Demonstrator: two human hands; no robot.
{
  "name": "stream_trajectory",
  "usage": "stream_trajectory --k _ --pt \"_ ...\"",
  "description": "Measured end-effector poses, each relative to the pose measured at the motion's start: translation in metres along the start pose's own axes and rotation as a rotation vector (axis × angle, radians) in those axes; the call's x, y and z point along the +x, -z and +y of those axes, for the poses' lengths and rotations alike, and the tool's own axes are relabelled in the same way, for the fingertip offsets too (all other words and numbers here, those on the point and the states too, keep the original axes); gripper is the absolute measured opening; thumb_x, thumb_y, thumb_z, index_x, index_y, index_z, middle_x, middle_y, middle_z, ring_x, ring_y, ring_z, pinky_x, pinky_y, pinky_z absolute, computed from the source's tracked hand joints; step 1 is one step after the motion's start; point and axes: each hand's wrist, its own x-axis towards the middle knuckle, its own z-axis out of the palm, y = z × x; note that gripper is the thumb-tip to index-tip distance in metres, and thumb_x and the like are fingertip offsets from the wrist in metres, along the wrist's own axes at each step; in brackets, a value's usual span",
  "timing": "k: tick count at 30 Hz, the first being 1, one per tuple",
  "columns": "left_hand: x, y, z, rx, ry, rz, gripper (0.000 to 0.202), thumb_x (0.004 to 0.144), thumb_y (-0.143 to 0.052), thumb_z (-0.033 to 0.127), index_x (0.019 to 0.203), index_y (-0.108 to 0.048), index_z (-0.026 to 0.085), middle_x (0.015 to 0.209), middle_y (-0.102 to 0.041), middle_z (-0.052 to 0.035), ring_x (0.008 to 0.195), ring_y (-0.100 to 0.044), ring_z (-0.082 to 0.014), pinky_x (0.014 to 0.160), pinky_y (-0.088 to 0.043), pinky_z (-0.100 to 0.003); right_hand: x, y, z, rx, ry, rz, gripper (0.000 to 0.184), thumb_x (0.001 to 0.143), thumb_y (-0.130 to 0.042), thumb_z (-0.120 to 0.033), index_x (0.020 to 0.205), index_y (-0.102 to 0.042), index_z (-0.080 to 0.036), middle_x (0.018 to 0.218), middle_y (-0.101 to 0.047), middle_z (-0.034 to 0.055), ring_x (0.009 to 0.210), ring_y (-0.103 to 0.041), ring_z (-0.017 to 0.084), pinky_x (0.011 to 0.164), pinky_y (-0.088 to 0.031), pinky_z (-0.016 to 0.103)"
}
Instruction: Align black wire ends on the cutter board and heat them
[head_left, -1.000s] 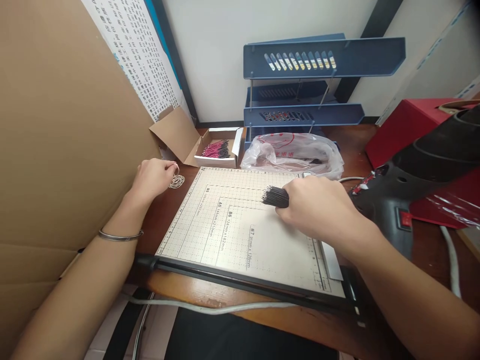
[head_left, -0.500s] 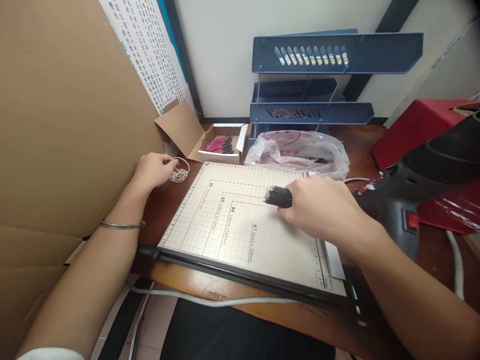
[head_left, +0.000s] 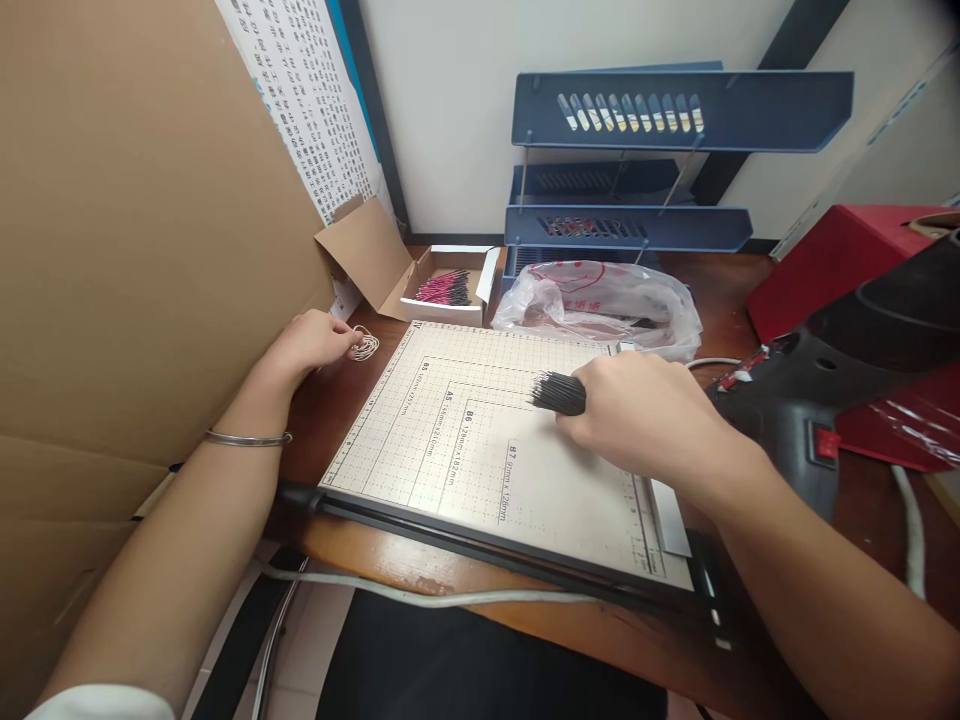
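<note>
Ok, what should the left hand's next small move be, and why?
Probably ease one of the pale loops free: the left hand's fingertips are at their edge, while the right hand grips the black bundle over the trimmer board.

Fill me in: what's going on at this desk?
The right hand grips a bundle of thin black strands above or against a gridded cutting board. The left hand pinches some pale loops beside the board's far left corner. Beyond the board, an open box holds pink and black pieces.

From me, the right hand [head_left: 637,410] partly hides the black wire bundle [head_left: 559,393]; my three-o'clock edge crops the red box [head_left: 799,265].
</note>
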Motion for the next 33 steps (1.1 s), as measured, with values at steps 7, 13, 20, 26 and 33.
stream_trajectory --k 7,13,20,26,33 --pt "0.01 -0.009 -0.004 0.193 0.107 0.024 0.03 0.082 -0.067 0.046 0.089 -0.08 0.019 0.104 -0.078 -0.0167 0.106 -0.068 -0.0403 0.088 -0.053 -0.045 0.0 -0.002 0.0 0.005 0.007 0.01 0.026 0.084 -0.056 -0.039 0.079 -0.069 -0.017 0.075 -0.066 0.0109 0.074 -0.067 0.027 0.057 -0.03 0.031" --pt "0.018 -0.019 -0.008 0.288 0.136 0.072 0.036 0.087 -0.066 0.043 0.106 -0.08 0.016 0.112 -0.076 -0.0214 0.108 -0.067 -0.0423 0.093 -0.055 -0.05 0.002 -0.003 0.001 0.006 0.004 -0.011 0.025 0.083 -0.057 -0.04 0.076 -0.067 -0.018 0.075 -0.066 0.0107 0.074 -0.066 0.028 0.057 -0.031 0.031" --pt "0.023 -0.025 -0.011 0.309 0.081 0.091 0.038 0.091 -0.06 0.044 0.114 -0.079 0.019 0.111 -0.076 -0.0186 0.109 -0.067 -0.0393 0.094 -0.054 -0.049 0.001 -0.003 0.001 0.0 0.012 -0.009 0.025 0.083 -0.056 -0.04 0.075 -0.066 -0.018 0.073 -0.065 0.0109 0.072 -0.064 0.027 0.056 -0.031 0.031" --pt "0.025 -0.027 -0.009 0.318 0.065 0.07 0.038 0.089 -0.064 0.042 0.116 -0.079 0.02 0.115 -0.075 -0.0179 0.109 -0.067 -0.0395 0.094 -0.054 -0.049 0.001 -0.001 0.003 -0.011 0.017 -0.011 0.025 0.083 -0.056 -0.039 0.073 -0.064 -0.018 0.073 -0.065 0.0102 0.069 -0.062 0.024 0.055 -0.031 0.031" --pt "0.008 -0.021 0.01 0.303 0.014 0.139 0.054 0.088 -0.065 0.036 0.14 -0.065 0.021 0.125 -0.073 -0.0161 0.117 -0.065 -0.0428 0.098 -0.052 -0.053 0.003 -0.002 0.009 -0.011 0.09 -0.041 0.028 0.083 -0.06 -0.043 0.07 -0.063 -0.018 0.072 -0.065 0.0083 0.061 -0.056 0.019 0.054 -0.031 0.03"
